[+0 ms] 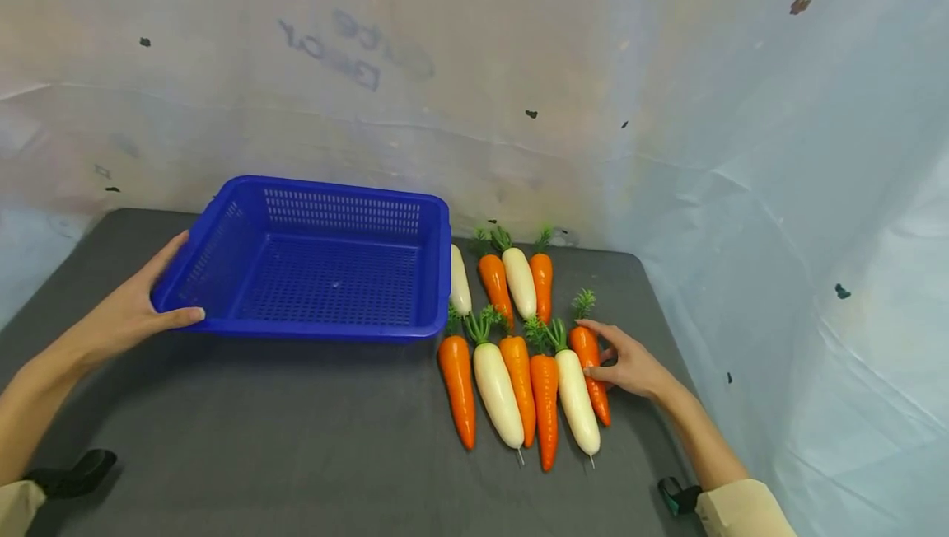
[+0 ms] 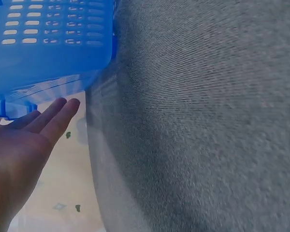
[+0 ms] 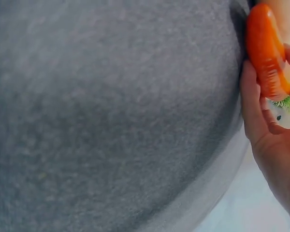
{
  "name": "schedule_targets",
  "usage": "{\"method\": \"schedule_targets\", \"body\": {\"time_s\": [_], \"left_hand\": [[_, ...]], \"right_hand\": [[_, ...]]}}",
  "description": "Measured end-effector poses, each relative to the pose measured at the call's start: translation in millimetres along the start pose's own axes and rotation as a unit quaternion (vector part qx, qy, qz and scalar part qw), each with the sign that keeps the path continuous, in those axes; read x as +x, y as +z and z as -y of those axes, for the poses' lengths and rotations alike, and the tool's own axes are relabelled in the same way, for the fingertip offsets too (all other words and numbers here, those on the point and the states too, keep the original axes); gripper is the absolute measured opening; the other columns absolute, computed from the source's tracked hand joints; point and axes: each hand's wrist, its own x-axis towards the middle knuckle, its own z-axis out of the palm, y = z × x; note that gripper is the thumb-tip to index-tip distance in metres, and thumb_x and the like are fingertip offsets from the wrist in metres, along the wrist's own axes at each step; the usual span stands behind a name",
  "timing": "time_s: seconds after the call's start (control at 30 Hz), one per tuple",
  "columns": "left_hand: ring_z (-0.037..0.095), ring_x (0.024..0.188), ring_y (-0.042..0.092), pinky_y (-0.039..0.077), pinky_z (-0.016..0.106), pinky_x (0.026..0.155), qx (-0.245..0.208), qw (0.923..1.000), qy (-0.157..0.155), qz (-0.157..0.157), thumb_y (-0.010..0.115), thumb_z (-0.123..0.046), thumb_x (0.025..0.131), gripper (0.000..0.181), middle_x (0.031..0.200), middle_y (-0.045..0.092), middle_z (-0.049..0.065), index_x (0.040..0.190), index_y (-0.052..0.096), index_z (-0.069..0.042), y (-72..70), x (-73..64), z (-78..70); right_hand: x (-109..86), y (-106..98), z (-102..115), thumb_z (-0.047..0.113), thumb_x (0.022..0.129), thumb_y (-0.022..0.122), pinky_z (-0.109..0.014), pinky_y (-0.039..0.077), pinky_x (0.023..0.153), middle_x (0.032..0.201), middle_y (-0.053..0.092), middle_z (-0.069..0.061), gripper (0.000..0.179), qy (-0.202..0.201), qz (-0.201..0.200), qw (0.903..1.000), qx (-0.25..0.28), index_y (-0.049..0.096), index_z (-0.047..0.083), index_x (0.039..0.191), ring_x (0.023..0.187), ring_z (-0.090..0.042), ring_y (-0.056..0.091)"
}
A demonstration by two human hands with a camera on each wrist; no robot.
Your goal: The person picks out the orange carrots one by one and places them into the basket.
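Note:
My left hand (image 1: 141, 298) grips the left end of a blue plastic basket (image 1: 326, 328), its thumb over the front corner. In the left wrist view the fingers of the left hand (image 2: 24, 145) reach along the outside of the slotted basket (image 2: 53, 53). On the right, my right hand (image 1: 630, 360) holds the outermost carrot (image 1: 586, 347) between thumb and fingers. That carrot (image 3: 266, 53) also shows in the right wrist view, with the right hand (image 3: 275, 140) around its leafy end. Beside it lies a white radish (image 1: 577, 405).
More carrots (image 1: 458, 389) and white radishes (image 1: 498, 393) lie in two rows right of the basket on a dark grey table (image 1: 296, 438). Part of one radish (image 1: 460, 286) is hidden by the basket. A pale sheet (image 1: 519, 43) hangs behind the table and along its right side.

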Motion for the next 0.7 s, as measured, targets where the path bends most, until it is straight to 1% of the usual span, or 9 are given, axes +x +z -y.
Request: {"method": "schedule_targets", "body": {"time_s": [0.1,0.2,0.27,0.3,0.4,0.5,0.63,0.7], "left_hand": [[0.067,0.137,0.005,0.018,0.083,0.092,0.001,0.9999,-0.011,0.013,0.071,-0.017,0.091,0.11,0.162,-0.013,0.023,0.155,-0.016,-0.041,-0.7,-1.5,1.3],[0.064,0.14,-0.003,0.013,0.085,0.093,0.002,0.9996,-0.017,0.021,0.072,-0.019,0.09,0.111,0.163,-0.017,0.017,0.155,-0.015,-0.043,-1.6,-1.5,0.9],[0.063,0.14,-0.004,0.012,0.086,0.093,0.002,0.9995,-0.019,0.024,0.072,-0.021,0.09,0.111,0.163,-0.018,0.016,0.155,-0.015,-0.043,-2.3,0.3,-1.2],[0.063,0.14,-0.003,0.012,0.085,0.093,0.005,0.9995,-0.019,0.024,0.073,-0.021,0.09,0.111,0.163,-0.017,0.016,0.155,-0.015,-0.043,-2.5,1.8,-2.6],[0.064,0.14,0.001,0.014,0.084,0.094,0.009,0.9993,-0.025,0.026,0.073,-0.023,0.09,0.112,0.163,-0.016,0.018,0.155,-0.016,-0.043,-2.6,6.4,-6.5],[0.066,0.137,0.007,0.018,0.083,0.094,0.004,0.9993,-0.025,0.026,0.072,-0.022,0.09,0.112,0.163,-0.014,0.022,0.155,-0.017,-0.041,-1.8,9.0,-7.4],[0.068,0.133,0.016,0.024,0.08,0.092,-0.014,0.999,-0.03,0.029,0.071,-0.017,0.092,0.111,0.161,-0.011,0.028,0.154,-0.018,-0.041,-1.1,7.4,-4.7],[0.067,0.135,0.014,0.023,0.08,0.092,-0.019,0.9987,-0.037,0.028,0.071,-0.018,0.092,0.112,0.162,-0.012,0.026,0.153,-0.018,-0.043,-1.0,5.8,-3.9]], "right_hand": [[0.1,1,-1,0.014,0.091,0.073,-0.041,0.059,0.059,0.138,0.039,-0.027,0.075,0.006,0.02,0.9989,0.042,0.032,0.008,0.153,0.081,-0.028,0.064],[-1.1,1,-1,0.011,0.092,0.07,-0.043,0.059,0.06,0.139,0.035,-0.031,0.073,0.011,0.021,0.9976,0.066,0.028,0.007,0.151,0.081,-0.029,0.063],[-2.3,0,-1,0.007,0.092,0.069,-0.045,0.059,0.061,0.137,0.033,-0.033,0.073,0.014,0.018,0.9964,0.082,0.026,0.008,0.151,0.079,-0.03,0.063],[-3.0,-1,0,0.007,0.092,0.068,-0.045,0.059,0.061,0.137,0.032,-0.032,0.073,0.018,0.013,0.996,0.086,0.026,0.009,0.151,0.077,-0.03,0.064],[-4.5,-4,-1,0.007,0.093,0.068,-0.043,0.057,0.059,0.134,0.034,-0.031,0.073,0.023,0.002,0.9968,0.077,0.025,0.012,0.152,0.07,-0.026,0.061],[-4.0,-7,-2,0.011,0.093,0.069,-0.04,0.054,0.057,0.131,0.037,-0.028,0.073,0.028,-0.011,0.9979,0.057,0.026,0.015,0.152,0.067,-0.024,0.058],[0.5,-10,-4,0.014,0.095,0.068,-0.041,0.054,0.06,0.138,0.034,-0.029,0.074,0.023,-0.01,0.9979,0.06,0.024,0.016,0.154,0.075,-0.026,0.061],[3.7,-12,-4,0.014,0.095,0.068,-0.041,0.055,0.062,0.14,0.032,-0.029,0.074,0.021,-0.011,0.9974,0.067,0.024,0.016,0.155,0.082,-0.029,0.063]]}}
